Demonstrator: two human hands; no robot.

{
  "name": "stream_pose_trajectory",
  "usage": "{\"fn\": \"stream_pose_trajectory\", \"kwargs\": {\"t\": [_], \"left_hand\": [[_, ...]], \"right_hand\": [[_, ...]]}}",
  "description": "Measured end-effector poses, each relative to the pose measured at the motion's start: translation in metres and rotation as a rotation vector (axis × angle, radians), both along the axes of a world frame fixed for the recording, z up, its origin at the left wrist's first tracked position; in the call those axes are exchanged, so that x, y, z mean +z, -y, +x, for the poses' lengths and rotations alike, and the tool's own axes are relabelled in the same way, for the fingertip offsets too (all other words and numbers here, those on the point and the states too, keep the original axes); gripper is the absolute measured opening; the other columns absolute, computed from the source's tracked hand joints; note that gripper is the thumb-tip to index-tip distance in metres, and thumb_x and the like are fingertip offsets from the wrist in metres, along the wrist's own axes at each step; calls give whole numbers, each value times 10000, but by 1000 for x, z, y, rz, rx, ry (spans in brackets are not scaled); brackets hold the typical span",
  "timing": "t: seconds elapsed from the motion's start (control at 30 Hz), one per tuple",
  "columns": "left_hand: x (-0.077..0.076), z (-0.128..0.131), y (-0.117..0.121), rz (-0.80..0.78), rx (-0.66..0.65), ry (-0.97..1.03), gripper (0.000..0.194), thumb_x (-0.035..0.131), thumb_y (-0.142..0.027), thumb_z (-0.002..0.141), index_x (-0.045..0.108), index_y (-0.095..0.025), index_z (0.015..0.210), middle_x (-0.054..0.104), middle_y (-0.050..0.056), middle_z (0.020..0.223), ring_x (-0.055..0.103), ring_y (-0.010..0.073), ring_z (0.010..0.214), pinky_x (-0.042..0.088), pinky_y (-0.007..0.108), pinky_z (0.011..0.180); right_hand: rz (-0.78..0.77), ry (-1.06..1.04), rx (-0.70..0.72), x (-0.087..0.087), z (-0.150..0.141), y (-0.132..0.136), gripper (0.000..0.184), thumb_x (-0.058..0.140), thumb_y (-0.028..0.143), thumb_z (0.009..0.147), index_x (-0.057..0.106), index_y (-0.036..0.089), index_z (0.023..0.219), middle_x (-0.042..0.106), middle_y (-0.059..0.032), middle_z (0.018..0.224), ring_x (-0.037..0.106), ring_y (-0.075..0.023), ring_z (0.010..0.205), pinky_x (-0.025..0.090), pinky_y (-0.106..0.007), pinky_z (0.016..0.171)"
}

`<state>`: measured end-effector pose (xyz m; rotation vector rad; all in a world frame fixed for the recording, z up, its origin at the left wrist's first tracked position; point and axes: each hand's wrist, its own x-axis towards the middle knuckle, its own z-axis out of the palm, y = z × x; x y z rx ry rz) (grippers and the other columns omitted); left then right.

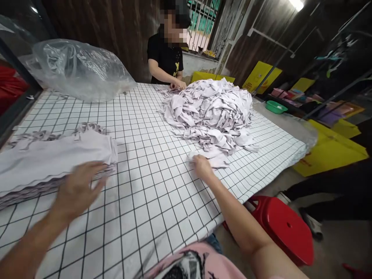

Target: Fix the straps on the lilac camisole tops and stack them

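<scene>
My right hand (202,167) is closed on the near end of a pale lilac-white fabric piece (217,159), at the front of a big heap of similar fabric pieces (215,104). Over on the left, a neat stack of the same pale fabric (55,155) lies flat in several layers. My left hand (80,190), somewhat blurred, is beside the near right edge of that stack, its fingers stretched and the thumb apart. Nothing shows in its grasp.
A checked cloth covers the table (145,186). At the far side a co-worker (167,58) handles fabric. A clear plastic bag (78,69) lies back left. On the right are a green basin (276,107), a yellow box (331,149) and a red stool (286,228).
</scene>
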<state>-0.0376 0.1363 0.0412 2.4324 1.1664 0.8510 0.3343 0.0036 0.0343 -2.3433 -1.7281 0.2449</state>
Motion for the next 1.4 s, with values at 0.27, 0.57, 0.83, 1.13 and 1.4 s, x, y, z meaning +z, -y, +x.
{"fn": "stream_pose_trajectory", "kwargs": {"t": [0.27, 0.57, 0.83, 1.13, 1.4], "left_hand": [[-9, 73, 76, -407, -38, -38, 439, 483, -541, 880, 606, -210, 1142, 627, 77, 1166, 598, 238, 1055, 513, 359, 864], [-12, 59, 87, -122, -19, -260, 357, 610, -379, 812, 610, -165, 1097, 612, 97, 1050, 523, 277, 1026, 459, 429, 896], [2, 50, 76, -766, 121, 270, 160, 601, -342, 792, 615, -184, 813, 627, 20, 739, 560, 156, 641, 432, 269, 584], [53, 50, 64, -1095, -152, 882, 245, 695, -369, 729, 658, -158, 847, 634, 29, 691, 583, 162, 619, 463, 280, 573], [80, 62, 61, -878, -159, 1028, 243, 699, -386, 762, 664, -167, 861, 637, 2, 747, 608, 144, 711, 483, 268, 676]], "right_hand": [[303, -336, 457, 2, -52, 31, 316, 511, 371, 942, 612, 172, 1166, 632, -119, 1108, 570, -234, 1034, 462, -405, 904], [111, -131, 464, -15, -69, 18, 363, 678, 359, 819, 604, 203, 1138, 581, -124, 1109, 525, -286, 1054, 475, -418, 823], [52, -1122, 193, 4, -61, -17, 69, 499, 227, 830, 554, 185, 836, 614, -4, 770, 560, -136, 709, 476, -290, 689], [22, -1675, 251, 45, -44, -29, 260, 655, 438, 799, 561, 205, 868, 555, 36, 661, 490, -101, 535, 378, -208, 458], [190, -791, 493, 60, -33, -31, 340, 653, 455, 811, 627, 196, 1029, 604, -78, 1073, 552, -205, 987, 466, -342, 817]]}}
